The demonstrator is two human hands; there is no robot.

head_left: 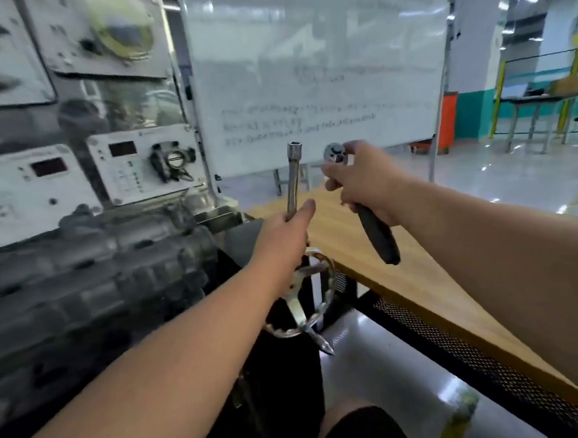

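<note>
Ratchet point(378, 235) gripped by right hand point(360, 183), socket bar point(293, 174) gripped by left hand point(284, 243), wooden table point(408, 275) (whiteboard point(317, 63) behind)

Place: industrial workshop hall | Left: metal engine block point(89, 273) under control panels point(147, 163) with red displays | Ahead: whiteboard point(318, 69) | Right: wooden workbench point(403, 265), glossy floor point(517, 175), yellow railings point(498, 94), teal-banded wall point(471, 113)

Handwriting on the whiteboard point(318, 76) is too blurred to read.
</note>
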